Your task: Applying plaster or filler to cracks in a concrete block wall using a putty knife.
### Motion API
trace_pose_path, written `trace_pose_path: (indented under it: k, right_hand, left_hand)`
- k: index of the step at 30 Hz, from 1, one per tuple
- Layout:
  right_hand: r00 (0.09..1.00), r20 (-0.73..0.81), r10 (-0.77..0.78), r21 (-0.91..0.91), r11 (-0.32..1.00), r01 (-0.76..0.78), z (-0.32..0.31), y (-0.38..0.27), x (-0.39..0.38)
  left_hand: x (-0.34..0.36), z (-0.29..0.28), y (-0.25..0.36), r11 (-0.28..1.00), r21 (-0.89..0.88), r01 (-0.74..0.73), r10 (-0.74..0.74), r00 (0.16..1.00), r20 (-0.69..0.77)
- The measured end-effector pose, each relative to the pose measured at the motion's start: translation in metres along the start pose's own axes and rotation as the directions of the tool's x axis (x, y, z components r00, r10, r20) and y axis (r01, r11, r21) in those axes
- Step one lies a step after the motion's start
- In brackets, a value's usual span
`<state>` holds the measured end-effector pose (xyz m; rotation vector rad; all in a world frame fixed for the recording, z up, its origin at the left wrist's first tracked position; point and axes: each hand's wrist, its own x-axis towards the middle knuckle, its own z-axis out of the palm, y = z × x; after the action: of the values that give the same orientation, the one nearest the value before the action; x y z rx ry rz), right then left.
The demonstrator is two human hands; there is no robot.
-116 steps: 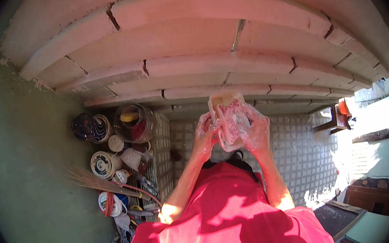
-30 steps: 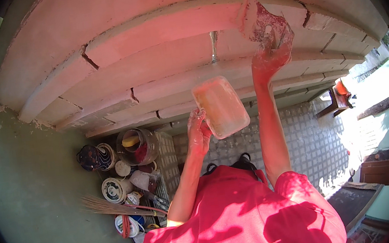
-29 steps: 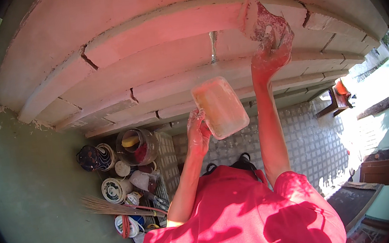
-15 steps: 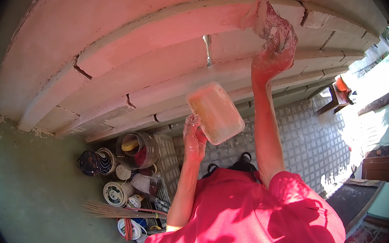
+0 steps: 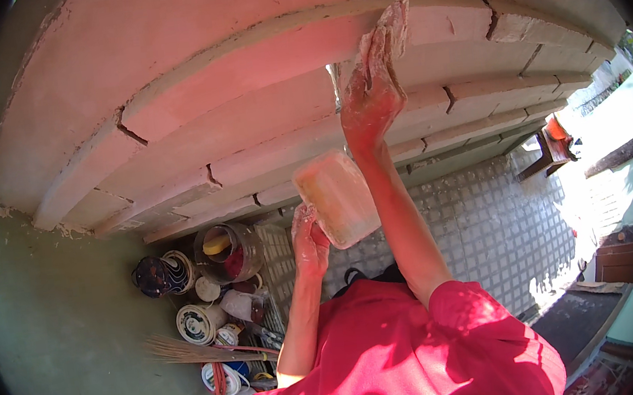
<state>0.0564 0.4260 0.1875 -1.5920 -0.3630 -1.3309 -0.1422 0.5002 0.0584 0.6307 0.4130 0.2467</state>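
My left hand (image 5: pixel 309 241) grips a shallow, rounded rectangular plastic tray (image 5: pixel 338 200) by its left side, its pale inside smeared with wet-looking material. My right hand (image 5: pixel 371 105), coated in whitish paste, is closed on a flat putty spreader (image 5: pixel 393 23), seen nearly edge-on. The spreader is raised against the curved, stepped pink-and-grey ledge (image 5: pixel 225 60), right of a pale vertical gap. The ledge has several dark cracks across it. Whether the blade touches the surface is hard to tell.
Paint buckets (image 5: pixel 199 324), a clear container (image 5: pixel 227 251) and a twig broom (image 5: pixel 186 348) crowd the left beside a green wall (image 5: pixel 51 318). Tiled floor (image 5: pixel 481 226) lies below. A wooden bench (image 5: pixel 540 158) with an orange item stands at right, near a dark board (image 5: pixel 573 325).
From both hands together at the tray, my right hand rose with the spreader. Over the last second it moved left along the ledge, while the tray shifted slightly down and left.
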Motion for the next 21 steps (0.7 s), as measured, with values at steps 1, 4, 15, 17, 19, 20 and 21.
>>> trace_pose_path:
  k: [1,4,15,17,19,20,21]
  right_hand:
    - [0.999,0.025,0.031,0.048,0.998,-0.032,0.003,-0.007,-0.002]
    - [0.996,0.070,0.058,0.087,0.994,-0.064,0.010,-0.024,-0.007]
    - [0.983,0.163,0.087,0.277,0.952,-0.131,0.032,-0.082,-0.038]
    - [0.981,0.162,0.104,0.323,0.934,-0.152,0.023,-0.086,-0.038]
    - [0.968,0.210,0.140,0.351,0.913,-0.208,-0.001,-0.085,-0.039]
    - [0.968,0.208,0.141,0.345,0.915,-0.208,-0.014,-0.082,-0.037]
    - [0.959,0.196,0.206,0.285,0.924,-0.256,-0.029,-0.075,-0.027]
  left_hand:
    - [0.000,-0.005,0.001,1.000,0.002,0.001,-0.001,1.000,-0.001]
    - [-0.001,-0.017,0.002,1.000,-0.027,-0.013,0.012,0.999,-0.039]
    - [-0.012,-0.033,0.014,0.999,-0.031,-0.042,0.041,0.998,-0.044]
    - [-0.010,-0.047,0.013,0.998,-0.033,-0.051,0.050,0.998,-0.026]
    - [-0.012,-0.044,0.013,0.998,-0.039,-0.054,0.054,0.998,-0.012]
    - [-0.016,-0.036,0.015,0.999,-0.032,-0.041,0.040,0.998,-0.049]
    - [-0.015,-0.026,0.017,0.999,-0.024,-0.030,0.028,0.997,-0.074]
